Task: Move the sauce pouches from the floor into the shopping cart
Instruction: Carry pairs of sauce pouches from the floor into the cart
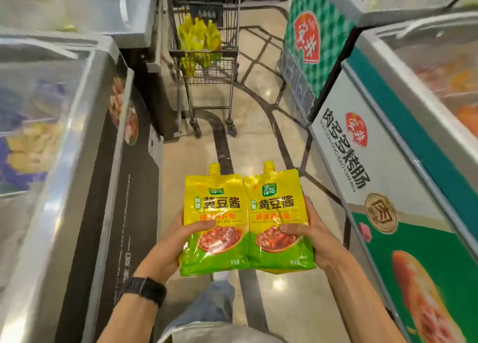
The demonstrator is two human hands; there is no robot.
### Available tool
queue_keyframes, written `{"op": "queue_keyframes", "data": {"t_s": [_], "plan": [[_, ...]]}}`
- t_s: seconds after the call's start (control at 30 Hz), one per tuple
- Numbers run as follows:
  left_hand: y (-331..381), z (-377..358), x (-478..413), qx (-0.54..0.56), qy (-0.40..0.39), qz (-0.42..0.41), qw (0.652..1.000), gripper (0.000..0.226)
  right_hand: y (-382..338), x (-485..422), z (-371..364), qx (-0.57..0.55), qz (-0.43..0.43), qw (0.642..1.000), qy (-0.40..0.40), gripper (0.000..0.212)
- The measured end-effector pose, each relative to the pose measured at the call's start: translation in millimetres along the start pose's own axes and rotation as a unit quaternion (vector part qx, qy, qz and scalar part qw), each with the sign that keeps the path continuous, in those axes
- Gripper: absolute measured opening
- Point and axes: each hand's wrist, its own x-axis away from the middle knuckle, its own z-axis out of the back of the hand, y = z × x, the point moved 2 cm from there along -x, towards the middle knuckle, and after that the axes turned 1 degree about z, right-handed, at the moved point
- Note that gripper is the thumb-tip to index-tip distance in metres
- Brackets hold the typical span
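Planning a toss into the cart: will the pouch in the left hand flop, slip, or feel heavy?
Likely floppy: the pouch bulges and creases under the thumb of the left hand. Its glossy film shows glare, so it may slip. It looks full and plump, so probably heavy for its size.

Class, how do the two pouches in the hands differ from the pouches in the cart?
The held pouches are gripped side by side by the left hand and right hand, labels readable. The cart pouches stand bunched in the shopping cart, farther off, labels unreadable. Both sets are yellow.
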Motion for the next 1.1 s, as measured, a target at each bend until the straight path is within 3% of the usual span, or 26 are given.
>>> {"op": "queue_keyframes", "data": {"t_s": [0.13, 0.23, 0.43, 0.63, 0.73, 0.83, 1.1], "plan": [[70.0, -4.7, -85.0, -0.024, -0.04, 0.022, 0.999, 0.106, -51.5, -69.0, 4.2, -0.024, 0.009, 0.999, 0.036, 0.096], [114.4, -12.8, -145.3, -0.034, -0.06, 0.017, 0.997, 0.094, -88.6, -116.0, 9.8, -0.029, 0.029, 0.998, 0.054, 0.086], [182.7, -35.5, -267.6, -0.03, -0.066, 0.056, 0.996, 0.104, -161.5, -223.5, 35.6, -0.026, 0.024, 0.997, 0.07, 0.081], [253.0, -60.7, -386.1, -0.001, -0.024, 0.049, 0.998, 0.086, -241.6, -360.7, 71.0, -0.031, 0.0, 0.999, 0.045, 0.082], [296.6, -69.7, -434.8, 0.011, 0.002, 0.057, 0.998, 0.094, -293.8, -427.1, 75.2, -0.022, -0.014, 1.0, 0.013, 0.087], [334.3, -73.5, -483.2, 0.027, 0.015, 0.041, 0.999, 0.096, -341.8, -485.0, 76.3, -0.016, -0.008, 1.0, -0.004, 0.075], [444.4, -59.3, -617.7, 0.002, 0.058, -0.046, 0.997, 0.096, -446.3, -639.5, 61.2, 0.013, 0.003, 1.0, -0.014, 0.078]]}}
